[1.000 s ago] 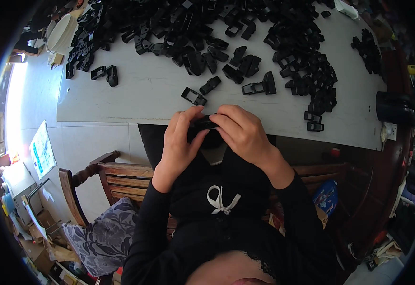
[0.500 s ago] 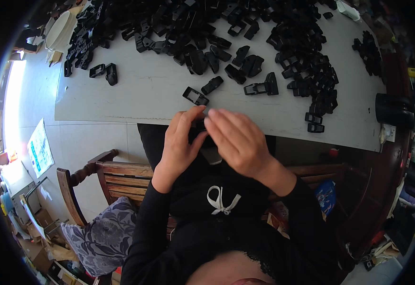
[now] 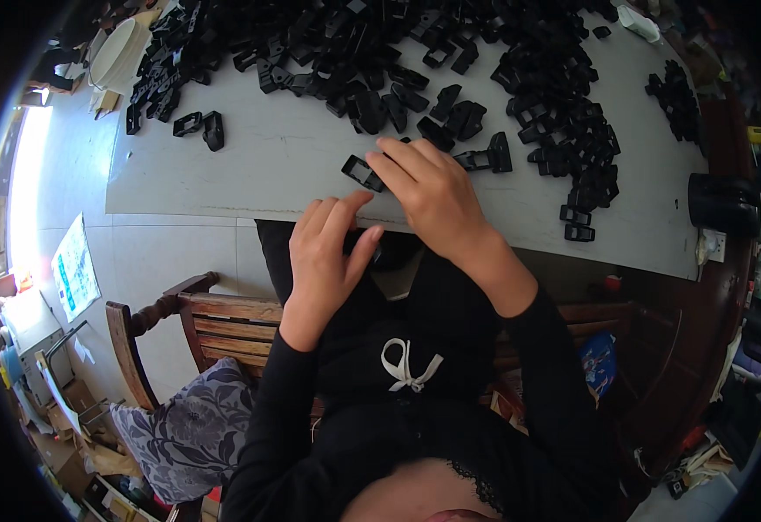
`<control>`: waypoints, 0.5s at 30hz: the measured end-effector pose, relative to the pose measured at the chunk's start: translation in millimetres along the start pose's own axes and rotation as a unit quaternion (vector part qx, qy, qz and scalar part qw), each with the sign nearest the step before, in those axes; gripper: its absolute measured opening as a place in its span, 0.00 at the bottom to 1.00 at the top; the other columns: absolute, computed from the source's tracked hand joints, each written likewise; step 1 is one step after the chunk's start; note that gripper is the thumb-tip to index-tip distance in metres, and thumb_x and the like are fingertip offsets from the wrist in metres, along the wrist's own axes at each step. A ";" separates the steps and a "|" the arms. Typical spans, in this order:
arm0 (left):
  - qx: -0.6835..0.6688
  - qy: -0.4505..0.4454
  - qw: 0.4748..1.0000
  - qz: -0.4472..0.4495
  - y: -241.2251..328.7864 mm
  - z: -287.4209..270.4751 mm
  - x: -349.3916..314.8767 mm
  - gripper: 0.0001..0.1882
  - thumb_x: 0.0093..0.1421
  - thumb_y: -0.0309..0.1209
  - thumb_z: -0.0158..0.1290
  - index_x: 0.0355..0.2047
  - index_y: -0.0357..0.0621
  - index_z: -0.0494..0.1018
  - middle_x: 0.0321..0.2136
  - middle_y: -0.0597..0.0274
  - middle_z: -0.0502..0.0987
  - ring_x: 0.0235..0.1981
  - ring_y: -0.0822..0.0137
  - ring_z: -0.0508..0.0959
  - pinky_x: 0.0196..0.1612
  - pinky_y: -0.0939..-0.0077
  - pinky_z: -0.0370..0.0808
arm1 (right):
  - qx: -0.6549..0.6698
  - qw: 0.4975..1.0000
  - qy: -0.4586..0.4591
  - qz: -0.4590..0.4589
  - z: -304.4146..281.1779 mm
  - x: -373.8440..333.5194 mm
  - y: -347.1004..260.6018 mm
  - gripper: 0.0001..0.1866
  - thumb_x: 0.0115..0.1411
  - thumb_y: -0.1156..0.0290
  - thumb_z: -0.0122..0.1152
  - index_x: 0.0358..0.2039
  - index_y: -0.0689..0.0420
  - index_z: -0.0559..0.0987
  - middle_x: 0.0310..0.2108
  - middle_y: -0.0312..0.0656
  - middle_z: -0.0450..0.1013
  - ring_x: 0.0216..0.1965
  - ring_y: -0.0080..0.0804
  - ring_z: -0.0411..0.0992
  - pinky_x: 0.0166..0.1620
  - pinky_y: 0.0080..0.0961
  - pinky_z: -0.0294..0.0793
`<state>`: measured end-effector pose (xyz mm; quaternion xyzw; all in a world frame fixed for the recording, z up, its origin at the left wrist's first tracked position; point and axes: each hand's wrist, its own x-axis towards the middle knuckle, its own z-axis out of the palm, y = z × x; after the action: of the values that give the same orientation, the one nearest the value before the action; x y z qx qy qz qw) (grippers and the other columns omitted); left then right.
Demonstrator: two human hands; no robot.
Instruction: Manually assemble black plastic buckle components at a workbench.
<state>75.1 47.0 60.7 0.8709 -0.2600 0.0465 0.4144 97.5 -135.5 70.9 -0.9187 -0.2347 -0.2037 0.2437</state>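
Over the near table edge hovers my left hand (image 3: pixel 321 259), thumb and index finger apart with a gap between their tips. I see nothing held in that gap, though the dark clothing behind makes it hard to check. My right hand (image 3: pixel 432 187) is stretched forward over the table, palm down and fingers extended. Its fingertips cover most of a small black plastic piece. Beside those fingertips lies a black rectangular plastic frame (image 3: pixel 362 172) with an open middle. To the right of the hand is a black plastic clip-like part (image 3: pixel 488 158) with an upright end.
A large heap of black plastic parts (image 3: pixel 345 52) covers the far side of the grey table (image 3: pixel 250 174). More parts (image 3: pixel 563 130) trail down the right. Two pieces (image 3: pixel 212 130) lie at left. Behind my arms are a wooden bench (image 3: pixel 232 324) and a patterned cushion (image 3: pixel 193 426).
My hands were close together at the table edge. The right hand has moved forward over the small black pieces; the left has stayed near the edge.
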 end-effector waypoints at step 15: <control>0.004 0.011 1.000 0.019 -8.1 17.3 16.6 0.21 0.47 0.24 0.63 0.42 0.45 0.71 0.37 0.64 0.75 0.37 0.60 0.73 0.41 0.66 0.67 | 0.391 0.867 0.123 0.284 -8.2 -40.8 -0.2 0.13 0.50 0.88 0.61 0.38 0.64 0.76 0.39 0.42 0.72 0.32 0.26 0.76 0.35 0.18 0.75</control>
<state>91.0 31.5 48.7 0.8668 -0.2718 0.0646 0.4131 62.4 -153.4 57.5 -0.7426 0.0073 -0.1282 0.6573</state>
